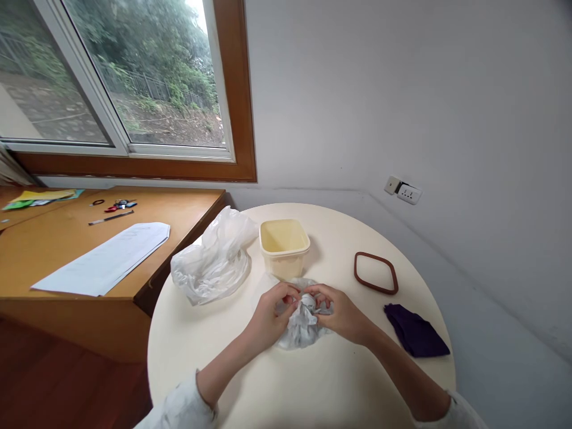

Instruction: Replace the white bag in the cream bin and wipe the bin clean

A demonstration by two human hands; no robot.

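Note:
A crumpled whitish plastic bag point(300, 335) lies bunched on the round table, its top gathered into a twisted knot. From the left side my left hand point(273, 316) pinches the gathered plastic with thumb and fingers. My right hand point(339, 312) grips the same knot from the right, fingers curled. What is inside the bag cannot be made out. Just beyond the hands stands a pale yellow square plastic container point(284, 250) without a lid on it. A larger white plastic bag point(217, 256) lies loosely crumpled to its left.
On the cream round table point(357, 381), a brown rounded frame-like ring point(376, 289) and a folded dark purple cloth point(415, 331) lie at the right. A wooden desk point(179, 205) at left bears papers point(102, 256), a pen point(111, 218) and scissors point(120, 205). A wall socket point(409, 193) is beyond.

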